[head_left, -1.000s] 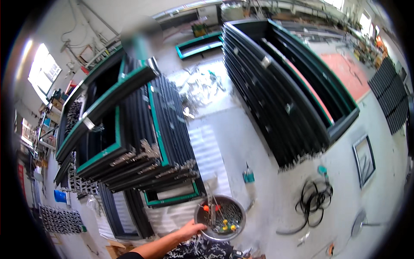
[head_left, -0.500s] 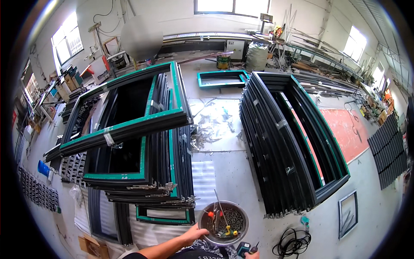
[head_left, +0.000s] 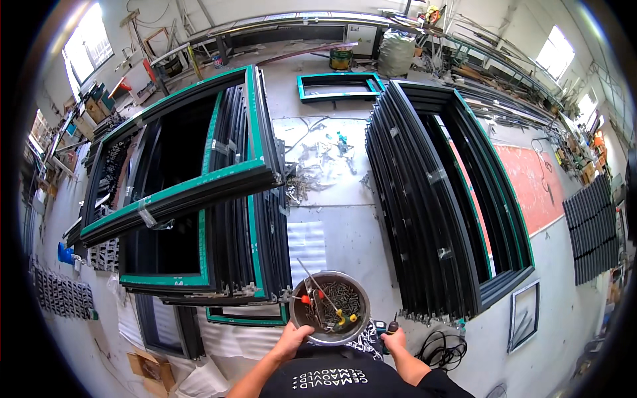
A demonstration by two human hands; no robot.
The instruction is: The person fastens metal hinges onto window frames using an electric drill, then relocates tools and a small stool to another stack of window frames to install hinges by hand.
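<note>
My left hand (head_left: 292,339) grips the rim of a round metal bowl (head_left: 361,292) in front of my body. Inside the bowl lie many loose screws (head_left: 344,297), with a red-handled tool (head_left: 309,298) and a yellow-handled screwdriver (head_left: 344,317) among them; a long thin shaft juts over the rim. My right hand (head_left: 395,339) is closed around a teal and black cordless drill (head_left: 380,326), low beside the bowl. Part of the drill is hidden by the hand and the bowl.
Stacked black window frames with green edging (head_left: 166,192) stand at left, and another stack (head_left: 431,199) at right. A green-edged frame (head_left: 340,98) lies ahead. Coiled black cable (head_left: 441,351) and a small frame (head_left: 524,317) are on the floor at right; an open cardboard box (head_left: 151,373) at lower left.
The view has tipped downward and the frame stacks sit higher in it. The bowl has shifted slightly left and up with my left hand; my right hand with the drill has come further into view.
</note>
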